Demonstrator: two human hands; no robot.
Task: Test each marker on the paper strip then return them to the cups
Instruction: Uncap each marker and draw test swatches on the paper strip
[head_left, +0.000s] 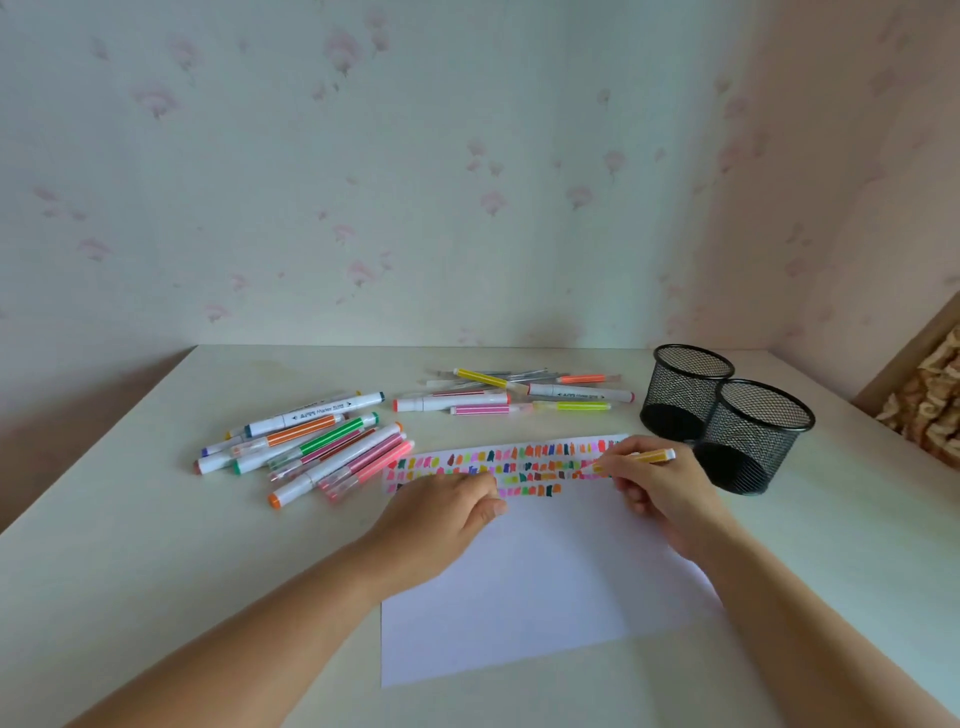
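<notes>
From my head camera, my right hand (657, 486) grips a yellow marker (641, 458) in a closed writing hold, fingers wrapped round the barrel; its tip touches the paper (524, 587) among the colour swatches (519, 465), and its back end points right toward the cups. My left hand (441, 519) lies palm down on the paper's left part, fingers loosely curled, pressing the sheet flat and holding nothing else; its fingertips (491, 486) cover the lower swatches.

The paper lies on the pale bench (156, 571) right in front of me; the swatches run in about 4 rows across its far edge, mostly pink, orange, yellow and green, and the rest of the sheet is blank.

2 black mesh cups (727, 415) stand upright at the right, touching each other, the nearer one just beside my right hand; I cannot tell whether anything is inside them.

1 pile of markers (311, 441) lies to the left of the paper, its nearest pink ones almost touching the sheet's corner; another pile (514, 392) lies beyond the paper, between the first pile and the cups; all lie flat with caps on, as far as I can see.

Flowered wallpaper (415, 182) rises behind the bench.
</notes>
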